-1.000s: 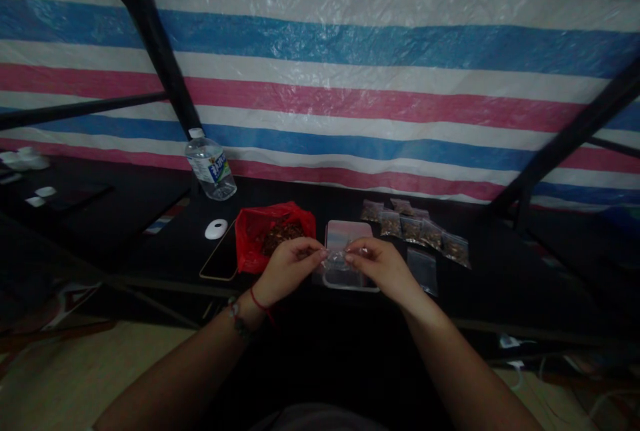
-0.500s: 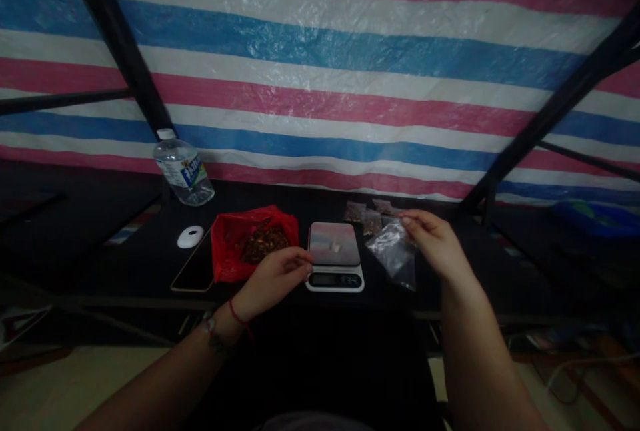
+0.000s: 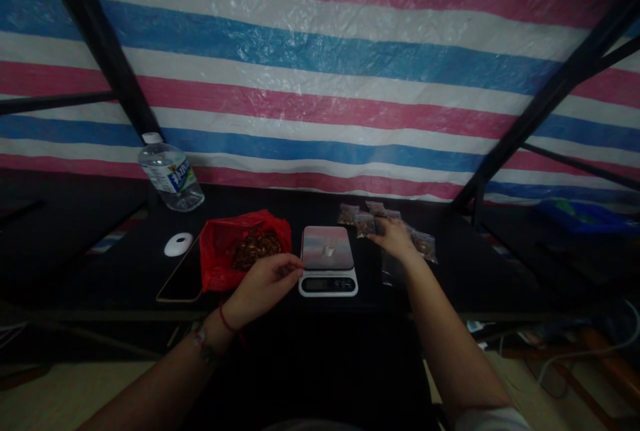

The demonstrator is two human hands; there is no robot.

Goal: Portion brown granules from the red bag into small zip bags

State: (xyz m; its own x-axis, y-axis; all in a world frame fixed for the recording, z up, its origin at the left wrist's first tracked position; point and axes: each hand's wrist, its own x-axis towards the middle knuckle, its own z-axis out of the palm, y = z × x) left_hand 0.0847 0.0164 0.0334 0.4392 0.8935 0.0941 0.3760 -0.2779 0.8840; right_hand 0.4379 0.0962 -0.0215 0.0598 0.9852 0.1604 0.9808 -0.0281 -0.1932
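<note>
My left hand (image 3: 265,284) rests beside the left edge of a white digital scale (image 3: 327,284), fingers loosely stretched and thumb apart, holding nothing. Behind it, a red plastic bag (image 3: 213,251) gapes around a heap of brown dried pieces (image 3: 255,248). On the scale's metal plate sits a small pale object (image 3: 329,251), too small to name. My right hand (image 3: 394,239) reaches over small filled zip bags (image 3: 365,224), thumb and fingers apart at their edge. Beneath its wrist lies a clear plastic bag (image 3: 391,271), partly hidden. Another filled zip bag (image 3: 425,246) is right of that hand.
A clear plastic bottle (image 3: 173,174) stands at the back left. A white oval object (image 3: 179,244) and a dark phone (image 3: 180,278) lie left of the red bag. Black metal posts (image 3: 110,51) frame the black table (image 3: 260,194), with a striped sheet (image 3: 310,78) behind.
My right hand has let go of the clear bag and moved left onto the filled zip bags. The left hand stays by the scale. The whole view has shifted slightly.
</note>
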